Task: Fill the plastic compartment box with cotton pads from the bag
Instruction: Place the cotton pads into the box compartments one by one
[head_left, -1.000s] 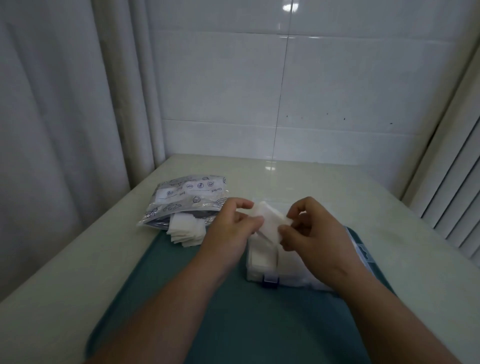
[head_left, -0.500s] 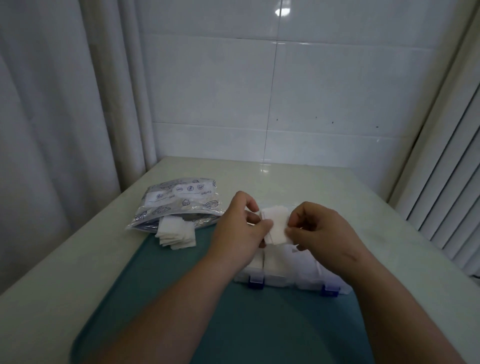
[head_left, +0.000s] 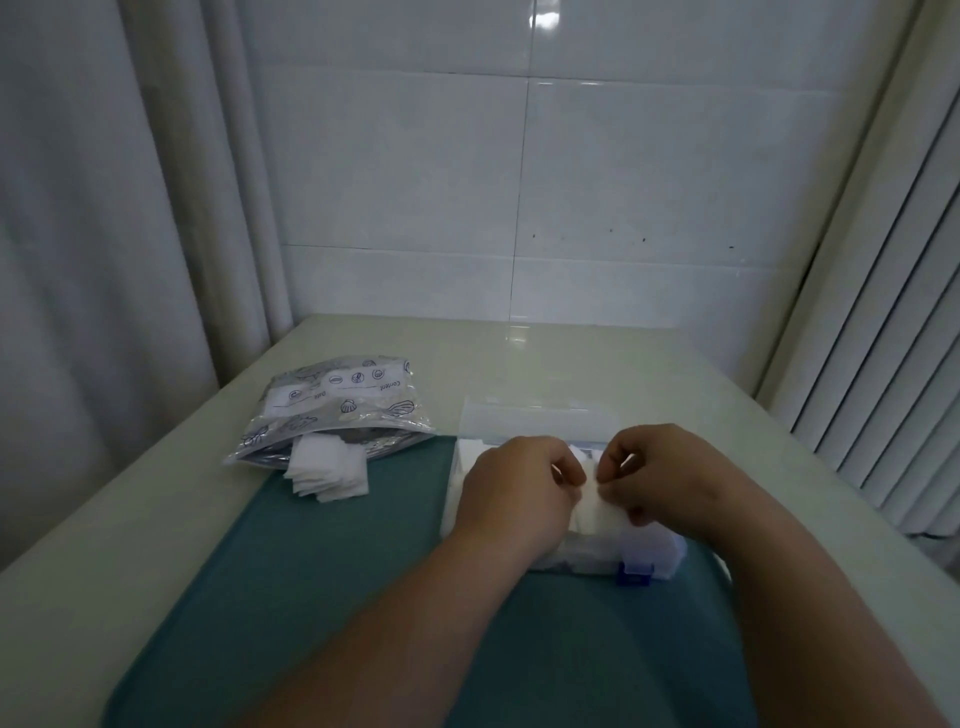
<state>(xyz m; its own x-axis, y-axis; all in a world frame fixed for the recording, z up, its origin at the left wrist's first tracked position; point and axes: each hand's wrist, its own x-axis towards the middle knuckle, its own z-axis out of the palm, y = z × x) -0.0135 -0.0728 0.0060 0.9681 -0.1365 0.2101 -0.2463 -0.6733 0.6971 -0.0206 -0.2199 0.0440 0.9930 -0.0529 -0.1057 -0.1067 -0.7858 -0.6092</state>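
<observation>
Cotton pad (head_left: 592, 508) pinched between fingertips of left hand (head_left: 514, 493) and right hand (head_left: 670, 480), just over open compartment box (head_left: 660, 560) on teal tray (head_left: 337, 571). Bag (head_left: 337, 410) at left, pads spilling out.

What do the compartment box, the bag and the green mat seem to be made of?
Compartment box: translucent, hard-looking plastic; its wall and lid look see-through. Bag: thin glossy plastic film; it wrinkles and glints. Green mat: matte, smooth, perhaps rubber or plastic; the look leaves it open.
</observation>
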